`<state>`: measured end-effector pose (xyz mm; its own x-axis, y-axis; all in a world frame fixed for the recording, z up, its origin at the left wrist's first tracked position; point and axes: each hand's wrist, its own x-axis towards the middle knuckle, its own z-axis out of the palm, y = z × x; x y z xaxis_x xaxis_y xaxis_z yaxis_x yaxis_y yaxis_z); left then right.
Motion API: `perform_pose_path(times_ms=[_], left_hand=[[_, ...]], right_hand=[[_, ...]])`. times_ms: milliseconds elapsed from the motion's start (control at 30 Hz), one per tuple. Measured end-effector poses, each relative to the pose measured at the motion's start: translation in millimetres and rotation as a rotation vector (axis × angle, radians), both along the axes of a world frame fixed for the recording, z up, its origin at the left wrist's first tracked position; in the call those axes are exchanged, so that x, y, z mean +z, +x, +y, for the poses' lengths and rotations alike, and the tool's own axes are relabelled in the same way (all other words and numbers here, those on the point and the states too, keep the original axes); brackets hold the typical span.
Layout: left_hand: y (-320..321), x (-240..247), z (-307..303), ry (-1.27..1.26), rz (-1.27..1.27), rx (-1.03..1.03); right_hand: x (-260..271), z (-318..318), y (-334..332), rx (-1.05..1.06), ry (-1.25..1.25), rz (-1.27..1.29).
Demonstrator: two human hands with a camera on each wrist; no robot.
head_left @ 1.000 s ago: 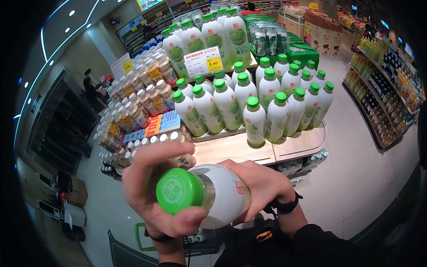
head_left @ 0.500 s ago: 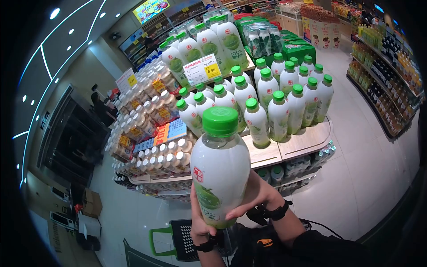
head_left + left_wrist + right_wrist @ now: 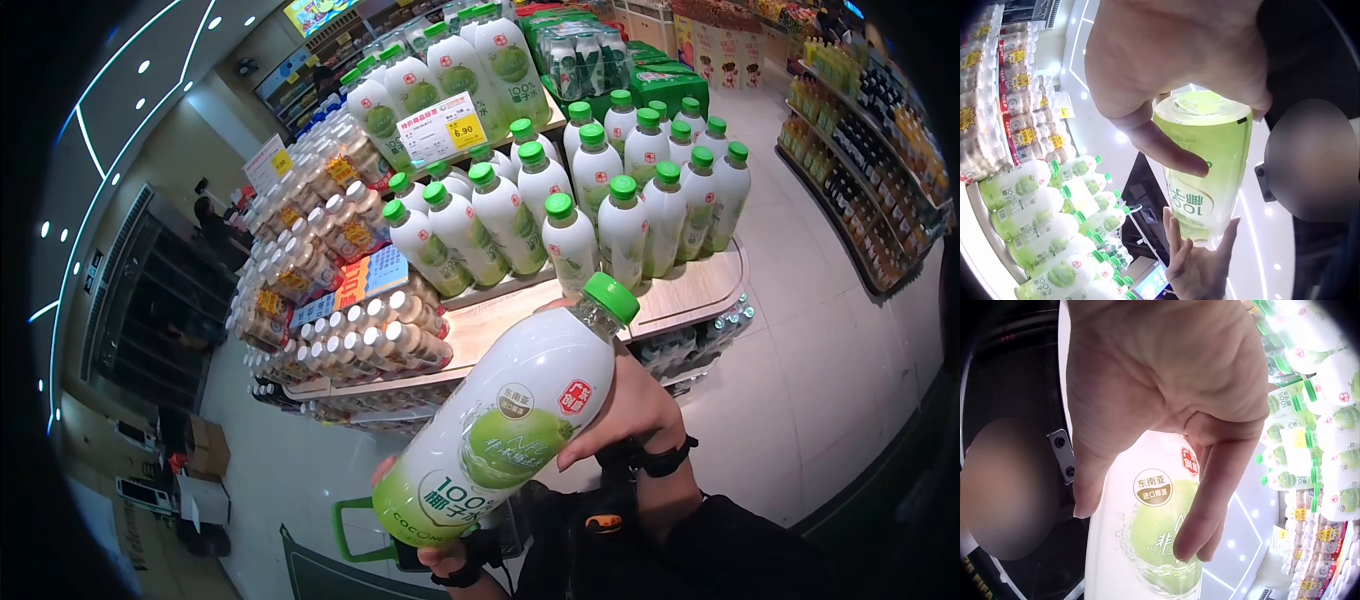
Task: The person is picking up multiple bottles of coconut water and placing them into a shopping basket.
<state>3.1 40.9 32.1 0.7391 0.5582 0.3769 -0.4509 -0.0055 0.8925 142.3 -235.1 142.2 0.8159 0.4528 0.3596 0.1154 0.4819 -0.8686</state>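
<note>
Head view: one bottle (image 3: pixel 490 430) is held at a slant between the person and a wooden table (image 3: pixel 490 330), its green cap (image 3: pixel 612 297) up and to the right, its base down and to the left, the label facing up toward the camera. The left hand (image 3: pixel 1175 59) is clamped round the base end; in the left wrist view one digit lies along the side of the bottle. The right hand (image 3: pixel 1166 372) is clamped round the upper part, below the cap; the right wrist view shows its digits split to both sides of the bottle, bent round it. A dark band (image 3: pixel 668 458) circles the right wrist.

On the table behind the cap stand other bottles (image 3: pixel 625 235) of the same white and green kind, upright and close together. A price sign (image 3: pixel 440 130) reading 6.90 rises behind them, before a raised row of the same drink. To their left, white-capped bottles (image 3: pixel 365 335) lie in packs beside a blue and orange sign (image 3: pixel 375 270). Green boxes (image 3: pixel 670 95) sit at the back, and a shelf (image 3: pixel 860 190) of drinks stands apart at the far right. Below the base shows a green handle (image 3: pixel 342 535).
</note>
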Motion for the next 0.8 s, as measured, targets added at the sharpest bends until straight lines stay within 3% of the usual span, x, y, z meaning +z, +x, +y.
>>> perform_pose_path(times_ms=[167, 300, 400, 667, 800], left_hand=[[0, -7, 3, -0.014, -0.05, 0.035], [-6, -24, 9, -0.06, -0.053, 0.02], [-16, -16, 4, -0.038, 0.083, -0.195], [4, 32, -23, -0.072, 0.353, -0.418], [4, 31, -23, -0.2, 0.43, -0.481]], right_hand=[[4, -7, 5, 0.097, -0.114, 0.065], [1, -8, 8, 0.042, -0.151, -0.056], [-1, -7, 11, 0.005, -0.128, -0.092], [-4, -16, 11, -0.022, -0.237, -0.137], [-2, -16, 2, 0.051, -0.112, -0.169]])
